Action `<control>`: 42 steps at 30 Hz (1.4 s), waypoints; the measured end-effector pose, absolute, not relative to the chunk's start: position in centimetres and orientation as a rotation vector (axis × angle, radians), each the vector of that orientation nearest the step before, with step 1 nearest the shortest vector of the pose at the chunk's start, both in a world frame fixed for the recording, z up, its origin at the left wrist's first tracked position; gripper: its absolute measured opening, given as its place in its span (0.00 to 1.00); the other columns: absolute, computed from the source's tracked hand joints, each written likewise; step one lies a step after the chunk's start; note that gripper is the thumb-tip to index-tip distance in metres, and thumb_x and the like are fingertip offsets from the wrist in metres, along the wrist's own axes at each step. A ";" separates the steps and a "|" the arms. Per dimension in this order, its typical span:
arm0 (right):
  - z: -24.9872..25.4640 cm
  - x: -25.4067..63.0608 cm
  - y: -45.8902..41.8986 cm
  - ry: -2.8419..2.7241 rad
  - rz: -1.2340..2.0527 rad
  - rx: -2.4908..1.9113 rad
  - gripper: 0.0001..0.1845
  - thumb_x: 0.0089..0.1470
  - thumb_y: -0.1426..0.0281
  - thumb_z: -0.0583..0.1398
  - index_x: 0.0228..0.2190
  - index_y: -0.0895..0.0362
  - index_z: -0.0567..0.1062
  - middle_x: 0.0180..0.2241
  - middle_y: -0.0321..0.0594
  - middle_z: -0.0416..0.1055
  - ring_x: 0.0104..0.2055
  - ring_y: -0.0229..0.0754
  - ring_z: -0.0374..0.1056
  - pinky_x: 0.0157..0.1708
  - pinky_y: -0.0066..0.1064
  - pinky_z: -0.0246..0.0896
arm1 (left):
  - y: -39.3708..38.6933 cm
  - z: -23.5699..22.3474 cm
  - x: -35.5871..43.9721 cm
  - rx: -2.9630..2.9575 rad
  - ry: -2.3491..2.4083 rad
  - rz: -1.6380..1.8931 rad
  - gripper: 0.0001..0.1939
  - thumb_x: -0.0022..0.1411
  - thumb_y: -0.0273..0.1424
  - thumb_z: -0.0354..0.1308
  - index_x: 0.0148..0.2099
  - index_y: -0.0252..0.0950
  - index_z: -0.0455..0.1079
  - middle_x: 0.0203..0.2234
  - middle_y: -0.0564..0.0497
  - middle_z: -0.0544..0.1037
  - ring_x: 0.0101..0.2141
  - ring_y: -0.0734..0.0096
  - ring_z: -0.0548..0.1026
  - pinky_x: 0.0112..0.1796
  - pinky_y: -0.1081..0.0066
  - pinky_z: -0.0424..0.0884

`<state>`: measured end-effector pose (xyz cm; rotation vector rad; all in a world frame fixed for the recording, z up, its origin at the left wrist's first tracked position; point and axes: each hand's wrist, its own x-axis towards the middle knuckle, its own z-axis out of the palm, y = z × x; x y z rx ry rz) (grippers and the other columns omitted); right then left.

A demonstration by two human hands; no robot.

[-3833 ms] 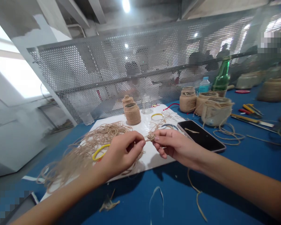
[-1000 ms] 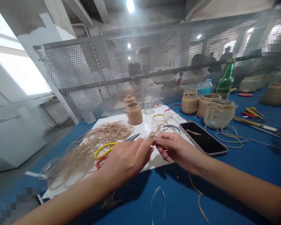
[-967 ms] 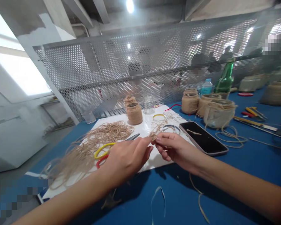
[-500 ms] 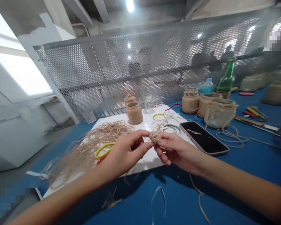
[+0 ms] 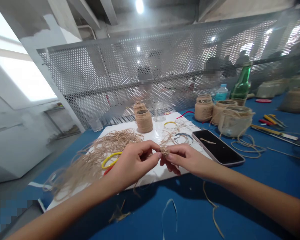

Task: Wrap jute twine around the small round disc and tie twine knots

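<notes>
Between my fingertips, above the near edge of a white sheet [image 5: 150, 178], is a small knotted ball of twine [image 5: 164, 151]. My left hand [image 5: 140, 163] pinches it from the left with thumb and forefinger. From the other side my right hand [image 5: 185, 158] grips it, its lower fingers curled beneath. A loose heap of brown twine [image 5: 115, 143] spreads to the left. Close by my left hand lies a yellow ring [image 5: 106, 164] with something red below it, partly covered by the hand. Farther back stands a twine-wrapped jar [image 5: 144, 121].
To the right lies a phone [image 5: 217, 150] with a scrap on its screen. Beyond it stand an open glass jar [image 5: 232, 125], wrapped jars [image 5: 203, 110], a blue-capped bottle [image 5: 221, 93] and a green bottle [image 5: 242, 83]. A perforated metal screen [image 5: 125, 73] closes off the back.
My right hand has rolled over the twine ball, its back now turned more upward. The ball has dipped slightly and shows less between the fingers. My left hand keeps its pinch.
</notes>
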<state>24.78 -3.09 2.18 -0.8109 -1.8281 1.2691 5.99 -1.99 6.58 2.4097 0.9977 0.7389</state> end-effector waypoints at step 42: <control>2.3 23.8 -4.2 -1.532 1.132 -0.733 0.07 0.54 0.65 0.55 0.34 0.56 0.66 0.24 0.32 0.61 0.20 0.30 0.59 0.19 0.24 0.59 | -1.3 6.3 6.0 2.003 0.842 0.653 0.11 0.60 0.36 0.50 0.42 0.36 0.61 0.14 0.62 0.58 0.16 0.81 0.57 0.17 0.81 0.54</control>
